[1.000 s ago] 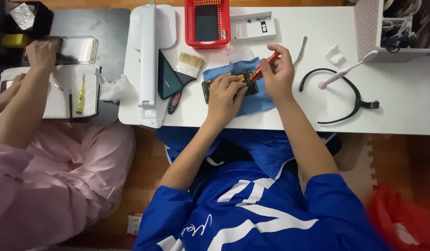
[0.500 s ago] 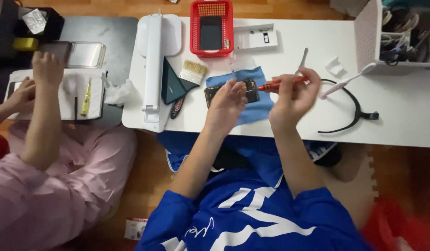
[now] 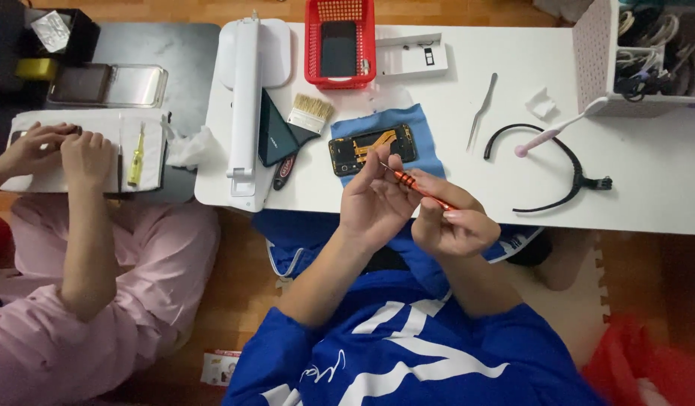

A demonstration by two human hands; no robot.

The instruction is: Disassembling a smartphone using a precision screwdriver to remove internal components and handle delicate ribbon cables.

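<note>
My right hand (image 3: 454, 219) grips an orange screwdriver (image 3: 417, 186) by its handle, tip pointing up-left. My left hand (image 3: 376, 197) is raised beside it, fingers pinched at the screwdriver's tip. Both hands hover at the near edge of the white table (image 3: 648, 188), just below an opened phone (image 3: 372, 149) with its insides showing, which lies on a blue cloth (image 3: 419, 131). Neither hand touches the phone.
A brush (image 3: 308, 116), a dark triangular pick (image 3: 274, 135), a white lamp base (image 3: 246, 105), a red basket (image 3: 340, 41) holding a phone, metal tweezers (image 3: 481, 110), a black headband (image 3: 558, 162) and a white storage box (image 3: 633, 53) are on the table. Another person's hands (image 3: 62, 146) work at the left.
My left hand has left the phone and risen to the screwdriver tip. Both hands have drawn back toward me, off the cloth. The view has shifted closer.
</note>
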